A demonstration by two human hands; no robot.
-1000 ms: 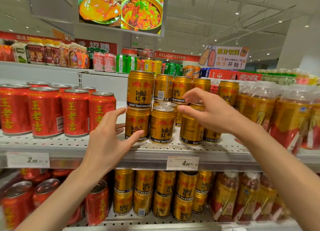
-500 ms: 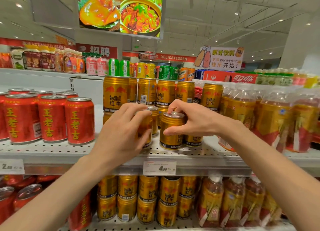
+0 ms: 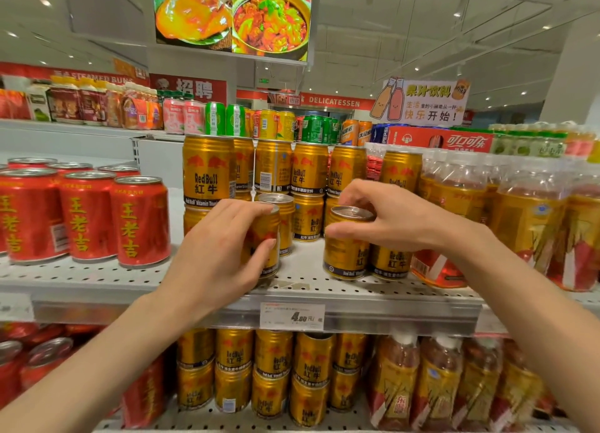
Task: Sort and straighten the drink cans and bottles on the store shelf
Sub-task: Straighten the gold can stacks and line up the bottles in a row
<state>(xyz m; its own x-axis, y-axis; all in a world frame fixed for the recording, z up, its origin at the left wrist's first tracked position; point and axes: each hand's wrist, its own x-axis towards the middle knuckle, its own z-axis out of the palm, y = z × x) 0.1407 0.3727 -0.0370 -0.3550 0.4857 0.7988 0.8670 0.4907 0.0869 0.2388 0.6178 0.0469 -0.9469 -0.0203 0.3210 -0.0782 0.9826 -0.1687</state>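
Gold Red Bull cans stand stacked two high on the middle shelf (image 3: 311, 286). My left hand (image 3: 214, 254) wraps round a front gold can (image 3: 267, 237), which it largely hides. My right hand (image 3: 386, 218) grips the top rim of another front gold can (image 3: 345, 254) with thumb and fingers. A gap of bare shelf lies between the two held cans. Behind them stands a single can (image 3: 281, 218), and a stacked front can (image 3: 206, 172) rises at the left.
Red cans (image 3: 87, 215) fill the shelf to the left. Shrink-wrapped tea bottles (image 3: 526, 218) crowd the right. A price tag (image 3: 292, 315) hangs on the shelf edge. More gold cans (image 3: 272, 371) and bottles sit on the shelf below; mixed drinks line the top shelf.
Both hands have closed on front gold cans; half a second ago they stood close together, now a clear gap separates them. The view has shifted.
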